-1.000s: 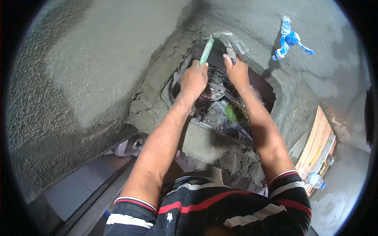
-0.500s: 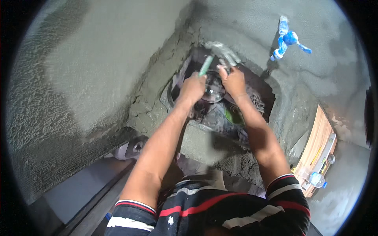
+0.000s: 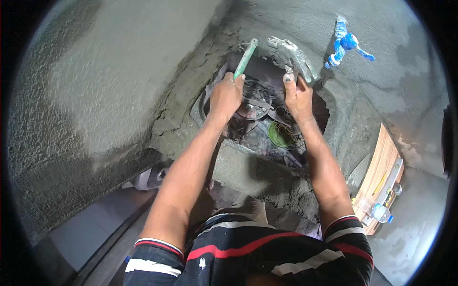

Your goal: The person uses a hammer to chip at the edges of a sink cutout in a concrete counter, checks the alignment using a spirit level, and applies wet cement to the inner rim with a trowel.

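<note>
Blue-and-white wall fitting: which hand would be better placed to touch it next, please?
Probably the right hand: it is nearer to the wall fitting, while the left hand is farther away. However, neither is free: the right grips a hammer-like tool, the left a green bar.

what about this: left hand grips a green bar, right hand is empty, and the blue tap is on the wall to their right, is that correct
Not quite: the right hand isn't empty. The head view shows it gripping a whitish-grey tool. The rest holds.
</note>
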{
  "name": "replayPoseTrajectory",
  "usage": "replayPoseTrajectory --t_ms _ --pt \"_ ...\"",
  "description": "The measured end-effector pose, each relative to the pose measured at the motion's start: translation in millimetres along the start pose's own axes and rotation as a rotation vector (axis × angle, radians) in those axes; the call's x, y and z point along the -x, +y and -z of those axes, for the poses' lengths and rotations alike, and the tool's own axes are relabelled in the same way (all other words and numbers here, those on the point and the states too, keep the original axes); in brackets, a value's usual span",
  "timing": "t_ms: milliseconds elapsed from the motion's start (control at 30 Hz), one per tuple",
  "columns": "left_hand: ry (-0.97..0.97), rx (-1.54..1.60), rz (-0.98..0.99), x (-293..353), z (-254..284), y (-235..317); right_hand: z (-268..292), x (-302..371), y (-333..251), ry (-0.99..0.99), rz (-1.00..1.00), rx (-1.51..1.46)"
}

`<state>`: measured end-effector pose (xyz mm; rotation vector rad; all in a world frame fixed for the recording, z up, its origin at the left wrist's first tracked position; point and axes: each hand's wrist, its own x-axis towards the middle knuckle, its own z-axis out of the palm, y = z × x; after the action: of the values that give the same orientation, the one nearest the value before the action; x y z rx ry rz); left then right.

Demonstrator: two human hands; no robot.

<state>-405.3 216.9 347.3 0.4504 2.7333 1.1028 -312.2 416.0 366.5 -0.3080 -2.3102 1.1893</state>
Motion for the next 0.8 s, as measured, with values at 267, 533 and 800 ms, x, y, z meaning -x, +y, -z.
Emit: replayPoseTrajectory --t_ms 267,533,800 --pt "-0.057 0.057 0.042 -8.3 -1.1 0.2 4.7 -0.4 -10.1 0.112 0.27 0.127" --pt "-0.038 0.037 0.033 -7.9 -2.0 -3.2 -0.9 -13.3 -7.0 0.097 0.205 -0.008" --pt "-0.038 0.006 0.009 -9.5 1.2 1.2 -36.0 -16.6 56.7 0.197 0.225 0.058"
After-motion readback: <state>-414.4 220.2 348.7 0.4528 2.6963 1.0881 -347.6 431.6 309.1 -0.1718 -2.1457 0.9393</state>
